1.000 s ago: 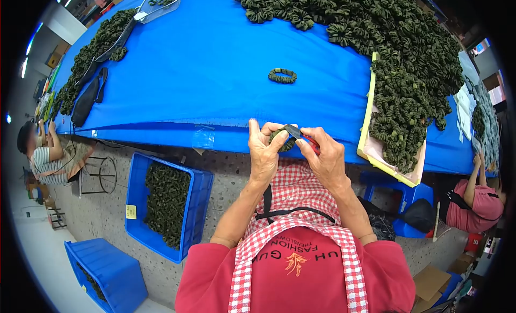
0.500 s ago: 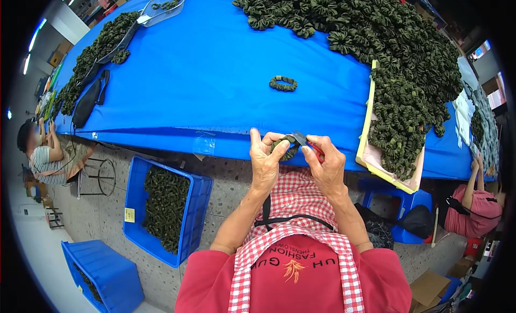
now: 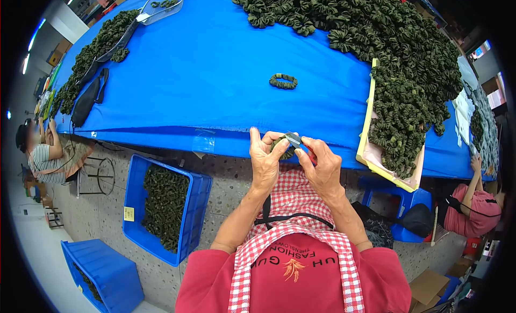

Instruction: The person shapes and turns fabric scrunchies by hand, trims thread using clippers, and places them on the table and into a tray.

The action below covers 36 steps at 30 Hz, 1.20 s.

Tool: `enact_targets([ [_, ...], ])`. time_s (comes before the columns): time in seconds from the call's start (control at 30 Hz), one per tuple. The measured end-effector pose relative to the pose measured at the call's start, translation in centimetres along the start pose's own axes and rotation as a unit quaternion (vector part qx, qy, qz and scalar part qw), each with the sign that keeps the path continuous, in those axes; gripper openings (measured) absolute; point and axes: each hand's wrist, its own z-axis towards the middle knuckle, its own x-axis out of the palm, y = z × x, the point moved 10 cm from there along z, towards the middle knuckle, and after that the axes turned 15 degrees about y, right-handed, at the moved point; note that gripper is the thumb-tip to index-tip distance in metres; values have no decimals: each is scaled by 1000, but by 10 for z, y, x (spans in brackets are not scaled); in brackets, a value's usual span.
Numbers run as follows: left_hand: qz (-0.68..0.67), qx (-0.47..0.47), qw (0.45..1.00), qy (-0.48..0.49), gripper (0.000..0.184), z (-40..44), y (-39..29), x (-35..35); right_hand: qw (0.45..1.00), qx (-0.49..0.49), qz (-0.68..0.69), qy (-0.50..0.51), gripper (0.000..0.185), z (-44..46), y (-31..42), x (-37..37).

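Note:
My left hand (image 3: 266, 162) pinches a dark green scrunchie (image 3: 287, 153) at the table's front edge, partly hidden behind the fingers. Closed around the red handle of small thread snips (image 3: 293, 139) is my right hand (image 3: 324, 165). The grey blades lie against the top of the held scrunchie, close to my left fingertips; whether they are parted is too small to tell. Further up on the blue cloth, a single scrunchie (image 3: 283, 81) lies in a flattened ring.
A yellow-rimmed tray (image 3: 367, 122) full of scrunchies stands to the right, before a large scrunchie pile (image 3: 371, 22). Blue crates (image 3: 196, 216) sit on the floor at left. One person (image 3: 48, 157) sits far left, another (image 3: 473, 205) far right. A black pouch (image 3: 86, 106) lies at left.
My right hand has shifted slightly left, bringing the snips' blades across the scrunchie towards my left fingers. My left hand stays nearly still.

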Motion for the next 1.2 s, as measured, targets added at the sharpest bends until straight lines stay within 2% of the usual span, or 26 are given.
enact_targets([
  [0.53,9,-12,1000,5,50,0,0,-2,999,-13,-30,7,26,0,5,0],
  [0.87,13,-29,999,22,46,5,-5,3,995,85,60,-4,24,-7,-16,-14],
  [1.2,-14,-20,999,35,49,-1,-4,8,999,-2,36,-3,23,-1,9,-8],
])
